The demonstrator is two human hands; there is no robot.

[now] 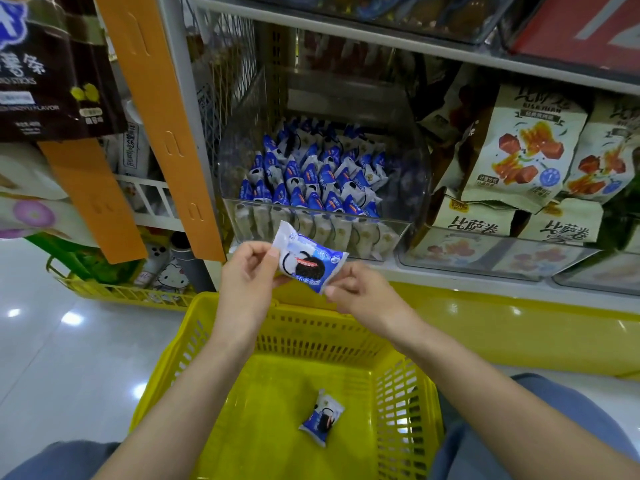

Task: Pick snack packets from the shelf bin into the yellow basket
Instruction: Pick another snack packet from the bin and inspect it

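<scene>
packet held over the basket

head view: the left hand [247,271] and right hand [360,292] are both pinching one blue-and-white snack packet [306,259] by its ends, above the far rim of the yellow basket [311,327]. another packet [322,422] is lying on the basket's floor, toward its right wall. the clear shelf bin [412,157] behind is holding many more.

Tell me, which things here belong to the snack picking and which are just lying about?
Job: held packet, pinched by left hand and right hand; clear bin of packets; yellow basket; packet in basket.
Lying about: beige snack bags; orange strips; dark hanging bag.
</scene>
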